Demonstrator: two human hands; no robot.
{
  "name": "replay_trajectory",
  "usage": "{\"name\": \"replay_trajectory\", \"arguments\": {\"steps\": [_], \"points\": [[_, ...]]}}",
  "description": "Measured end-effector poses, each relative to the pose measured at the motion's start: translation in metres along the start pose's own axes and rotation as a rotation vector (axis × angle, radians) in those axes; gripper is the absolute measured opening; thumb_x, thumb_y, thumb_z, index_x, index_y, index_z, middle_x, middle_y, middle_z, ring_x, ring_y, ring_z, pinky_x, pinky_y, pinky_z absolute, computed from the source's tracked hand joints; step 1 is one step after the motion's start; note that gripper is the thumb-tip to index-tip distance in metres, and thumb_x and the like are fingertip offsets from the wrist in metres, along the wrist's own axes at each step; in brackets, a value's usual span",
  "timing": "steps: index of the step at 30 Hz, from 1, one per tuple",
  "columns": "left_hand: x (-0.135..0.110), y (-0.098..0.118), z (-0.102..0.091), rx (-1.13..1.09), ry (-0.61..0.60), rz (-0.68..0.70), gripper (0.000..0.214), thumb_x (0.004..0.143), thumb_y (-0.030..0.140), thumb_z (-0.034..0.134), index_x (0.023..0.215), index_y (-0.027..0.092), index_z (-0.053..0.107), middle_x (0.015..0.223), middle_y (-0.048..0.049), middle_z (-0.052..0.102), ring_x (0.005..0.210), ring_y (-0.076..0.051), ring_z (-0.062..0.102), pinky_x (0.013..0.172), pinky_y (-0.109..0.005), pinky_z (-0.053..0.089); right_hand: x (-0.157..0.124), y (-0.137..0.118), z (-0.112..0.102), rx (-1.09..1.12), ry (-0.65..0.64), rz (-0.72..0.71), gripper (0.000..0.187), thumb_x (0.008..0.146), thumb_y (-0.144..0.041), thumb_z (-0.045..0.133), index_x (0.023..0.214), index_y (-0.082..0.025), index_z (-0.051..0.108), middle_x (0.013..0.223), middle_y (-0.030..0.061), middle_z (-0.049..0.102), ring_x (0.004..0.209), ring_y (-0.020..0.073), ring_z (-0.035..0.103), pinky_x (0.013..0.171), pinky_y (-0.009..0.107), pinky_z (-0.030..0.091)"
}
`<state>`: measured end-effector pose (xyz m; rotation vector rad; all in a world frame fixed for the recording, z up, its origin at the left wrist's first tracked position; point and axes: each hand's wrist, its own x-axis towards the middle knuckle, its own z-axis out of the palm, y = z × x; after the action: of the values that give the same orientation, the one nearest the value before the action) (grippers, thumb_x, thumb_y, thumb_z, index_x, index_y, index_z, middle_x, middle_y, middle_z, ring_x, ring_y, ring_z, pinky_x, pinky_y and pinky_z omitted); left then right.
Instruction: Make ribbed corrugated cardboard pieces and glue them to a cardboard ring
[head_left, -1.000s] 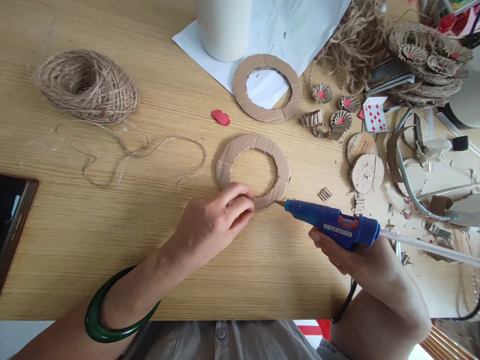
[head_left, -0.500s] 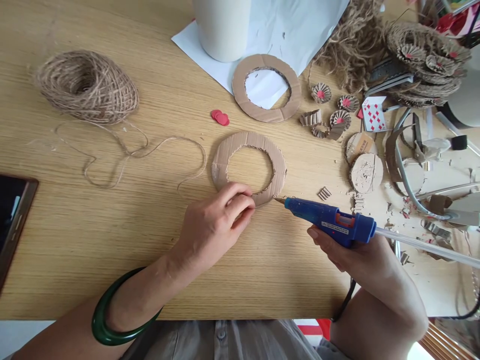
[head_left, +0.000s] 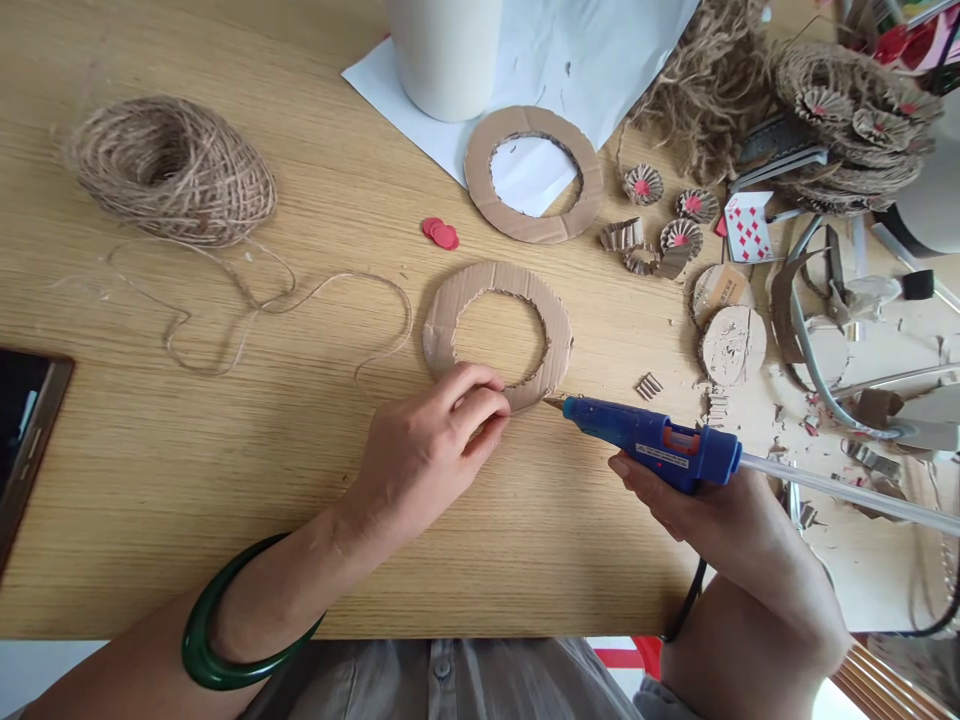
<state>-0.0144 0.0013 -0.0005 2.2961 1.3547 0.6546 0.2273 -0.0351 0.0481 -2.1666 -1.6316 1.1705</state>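
Observation:
A cardboard ring lies flat in front of me on the table. My left hand is closed at its near left edge, fingers pinched over the cardboard; the fingertips are partly hidden. In my right hand is a blue hot glue gun with a clear glue stick poking out of its back. Its nozzle tip meets or nearly meets the ring's lower right edge. A strand of jute twine runs from the twine ball toward my left hand.
A second cardboard ring lies farther back, partly on white paper beside a white cylinder. Small red paper discs, corrugated rosettes, cardboard discs and scraps fill the right. A phone lies at left.
The glue gun and my right hand have shifted slightly left, bringing the nozzle closer to the ring's edge. My left hand and the ring look almost still.

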Motion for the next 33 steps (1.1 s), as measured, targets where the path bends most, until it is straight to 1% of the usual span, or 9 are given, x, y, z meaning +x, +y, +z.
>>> {"name": "replay_trajectory", "arguments": {"steps": [3,7,11,15,18,22,26,30,33], "points": [[-0.0003,-0.0009,0.001,0.002,-0.002,-0.001,0.007,0.091,0.014,0.062,0.089,0.019,0.067,0.105,0.001,0.073,0.073,-0.009,0.069,0.056,-0.02,0.048,-0.0007,-0.0015,0.0008,-0.003,0.008,0.037,0.036,0.081,-0.051,0.067,0.063,-0.022,0.056,0.045,-0.0027,0.048,0.04,0.0118,0.044,0.035,0.026,0.033],[-0.0001,-0.0011,0.0008,0.003,0.0,0.003,0.008,0.09,0.014,0.063,0.088,0.02,0.067,0.104,0.0011,0.073,0.071,-0.008,0.068,0.056,-0.02,0.047,-0.0002,-0.0024,0.0007,0.041,-0.007,0.057,0.031,0.082,-0.049,0.066,0.069,-0.021,0.061,0.046,-0.0031,0.049,0.039,0.0114,0.043,0.036,0.026,0.034],[-0.0005,-0.0009,0.0001,0.001,-0.003,-0.002,0.007,0.09,0.014,0.063,0.088,0.02,0.067,0.105,0.0012,0.073,0.071,-0.008,0.068,0.056,-0.02,0.047,0.0015,-0.0013,0.0002,0.063,0.002,0.043,0.029,0.083,-0.046,0.066,0.069,-0.021,0.061,0.048,-0.0028,0.049,0.041,0.0113,0.043,0.036,0.026,0.035],[-0.0002,-0.0008,0.0,-0.005,-0.005,0.0,0.007,0.09,0.014,0.063,0.089,0.019,0.068,0.104,0.0011,0.073,0.071,-0.008,0.068,0.056,-0.02,0.047,0.002,-0.0017,0.0004,0.05,-0.019,0.02,0.028,0.083,-0.044,0.066,0.069,-0.021,0.061,0.048,-0.0023,0.05,0.042,0.0114,0.044,0.036,0.025,0.035],[0.0002,-0.0003,0.0,0.004,-0.002,0.001,0.007,0.09,0.015,0.063,0.088,0.019,0.068,0.104,0.0015,0.073,0.07,-0.008,0.067,0.055,-0.02,0.046,0.0013,-0.0024,0.0011,0.034,-0.03,0.009,0.029,0.083,-0.045,0.066,0.068,-0.021,0.06,0.051,-0.0011,0.053,0.045,0.0122,0.048,0.037,0.025,0.036],[-0.0001,0.0003,-0.0001,0.02,0.005,0.004,0.007,0.089,0.015,0.064,0.087,0.02,0.067,0.103,0.0024,0.073,0.072,-0.009,0.068,0.056,-0.02,0.046,0.0011,-0.002,0.0011,-0.001,-0.01,0.003,0.032,0.082,-0.046,0.067,0.064,-0.022,0.056,0.056,0.0015,0.058,0.051,0.014,0.053,0.039,0.025,0.039],[-0.0003,-0.0003,0.0003,0.012,-0.003,-0.003,0.007,0.089,0.015,0.064,0.087,0.02,0.067,0.103,0.0027,0.073,0.068,-0.008,0.067,0.054,-0.02,0.045,0.0023,0.0008,0.0023,-0.011,-0.004,-0.053,0.03,0.082,-0.044,0.067,0.064,-0.022,0.057,0.057,0.002,0.06,0.053,0.0151,0.056,0.041,0.025,0.042],[0.0003,-0.0011,-0.0001,-0.002,-0.011,-0.005,0.007,0.09,0.015,0.063,0.088,0.02,0.067,0.104,0.0018,0.072,0.072,-0.009,0.068,0.058,-0.02,0.047,0.0021,0.0046,0.0061,-0.016,0.029,-0.066,0.033,0.081,-0.046,0.068,0.062,-0.022,0.057,0.057,0.0038,0.062,0.057,0.0175,0.061,0.04,0.025,0.042],[0.0007,-0.0007,-0.0007,-0.004,-0.012,-0.005,0.007,0.09,0.015,0.063,0.087,0.019,0.067,0.103,0.0016,0.072,0.07,-0.008,0.067,0.057,-0.02,0.047,0.0017,0.0046,0.0061,-0.021,0.027,-0.068,0.033,0.081,-0.047,0.068,0.062,-0.021,0.058,0.058,0.0045,0.063,0.058,0.0182,0.062,0.04,0.025,0.043]]}}
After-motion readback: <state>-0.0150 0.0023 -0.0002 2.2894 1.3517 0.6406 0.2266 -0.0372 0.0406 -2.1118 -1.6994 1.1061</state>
